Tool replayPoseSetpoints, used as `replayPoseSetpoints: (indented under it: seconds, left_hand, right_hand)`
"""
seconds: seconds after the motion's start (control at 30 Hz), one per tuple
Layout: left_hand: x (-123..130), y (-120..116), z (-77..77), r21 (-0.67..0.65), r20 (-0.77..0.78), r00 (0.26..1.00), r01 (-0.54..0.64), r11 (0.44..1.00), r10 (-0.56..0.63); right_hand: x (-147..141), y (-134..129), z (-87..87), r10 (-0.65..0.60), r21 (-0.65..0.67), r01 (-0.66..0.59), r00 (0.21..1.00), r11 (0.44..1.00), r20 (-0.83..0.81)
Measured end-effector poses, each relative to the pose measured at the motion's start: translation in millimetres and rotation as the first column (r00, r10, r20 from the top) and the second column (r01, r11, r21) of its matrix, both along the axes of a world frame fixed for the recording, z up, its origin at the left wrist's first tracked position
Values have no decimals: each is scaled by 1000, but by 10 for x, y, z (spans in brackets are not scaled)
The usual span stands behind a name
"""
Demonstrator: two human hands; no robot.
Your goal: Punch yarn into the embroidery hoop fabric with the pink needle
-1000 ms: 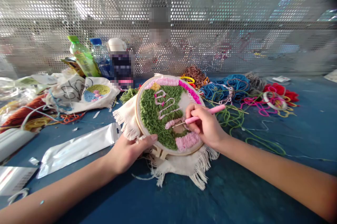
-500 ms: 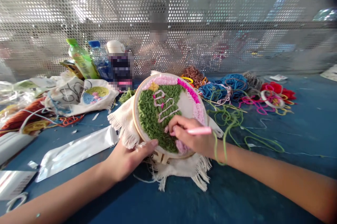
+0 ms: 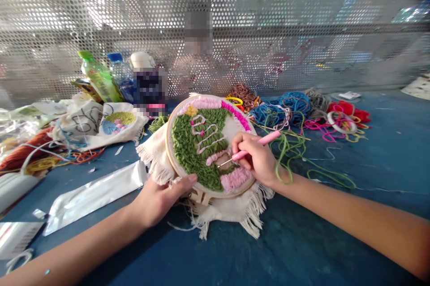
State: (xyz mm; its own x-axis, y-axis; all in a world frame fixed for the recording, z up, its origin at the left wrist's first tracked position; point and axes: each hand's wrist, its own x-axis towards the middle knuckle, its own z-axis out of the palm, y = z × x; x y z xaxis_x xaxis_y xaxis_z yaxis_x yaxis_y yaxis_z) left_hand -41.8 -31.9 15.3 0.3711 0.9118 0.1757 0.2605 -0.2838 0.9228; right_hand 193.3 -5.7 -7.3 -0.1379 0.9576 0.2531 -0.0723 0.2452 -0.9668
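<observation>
A round wooden hoop (image 3: 170, 153) holds cream fabric with fringed edges, covered with green, pink, magenta and yellow yarn stitching. My left hand (image 3: 164, 198) grips the hoop at its lower left, thumb on the front rim and the other fingers hidden behind. My right hand (image 3: 257, 158) is closed round a pink punch needle pen (image 3: 257, 145) over the hoop's right side. The pen's thin metal shaft points down-left, its tip at the green stitching near a bare brownish patch. Green yarn (image 3: 283, 167) loops over my right wrist.
Yarn tangles, blue (image 3: 295, 102), brown (image 3: 242, 94) and red (image 3: 356, 111), lie behind at right. A green-capped bottle (image 3: 102, 77), a blue-capped bottle (image 3: 121, 75) and another embroidered cloth (image 3: 90, 127) sit back left. A silver packet (image 3: 97, 196) lies left; perforated metal stands behind.
My right hand has drawn back to the right and slightly up, and the pen now tilts up, showing its metal shaft. The whole view has shifted a little, with my left hand still on the hoop.
</observation>
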Motion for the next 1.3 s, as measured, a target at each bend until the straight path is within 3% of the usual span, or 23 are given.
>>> replayPoseSetpoints:
  seconds: [0.07,0.13,0.2,0.27,0.37,0.43,0.5,0.63,0.7,0.77,0.8,0.87,0.97,1.03,1.13,1.23,1.3]
  left_hand:
    - [-7,-13,-11,35,-28,999,32,999,-31]
    - [-13,-23,-25,47,-45,997,58,997,-56]
    - [-16,-23,-37,54,-47,997,57,997,-54]
    - [-21,-11,-47,48,-47,998,36,998,-34]
    - [-39,14,-60,18,-72,997,21,1000,-20]
    - [-53,28,-68,9,-77,997,25,1000,-24]
    - [-59,36,-75,6,-57,998,33,999,-33]
    - [-55,35,-82,1,-17,998,66,998,-66]
    - [-54,32,-91,9,-18,996,85,996,-85]
    - [-58,33,-105,-5,-19,996,92,996,-92]
    - [-60,35,-113,-19,-13,996,90,996,-91]
    - [-66,42,-130,-54,1,996,84,995,-84]
    - [-77,55,-151,-86,5,996,84,993,-84]
    - [-82,61,-159,-91,4,996,90,992,-90]
    - [-80,59,-153,-70,15,993,115,991,-114]
    - [-64,52,-119,-36,12,991,130,991,-130]
    - [-55,50,-95,-24,12,992,128,991,-128]
  right_hand:
    - [-41,-67,60,55,83,-74,977,994,204]
    - [-88,-125,111,86,205,-187,903,961,420]
    - [-113,-145,132,98,241,-252,854,937,512]
    - [-93,-117,114,132,153,-218,889,964,439]
    - [2,-24,35,92,12,-95,983,995,158]
    - [66,24,-17,16,-4,-16,1000,1000,21]
    - [98,29,-40,-21,15,21,1000,1000,-7]
    - [48,-74,19,1,173,-51,962,984,274]
    - [-8,-125,66,30,276,-182,878,944,478]
    - [-46,-134,95,48,291,-267,807,919,588]
    - [-48,-121,96,66,258,-266,804,929,591]
    - [-9,-68,71,83,167,-178,885,970,458]
    - [115,19,-11,-28,87,18,992,996,122]
    - [182,40,-53,-76,84,71,995,994,61]
    - [177,5,-42,-17,171,-30,963,985,270]
    - [82,-50,32,22,332,-226,853,916,521]
    - [40,-59,64,38,343,-283,817,896,575]
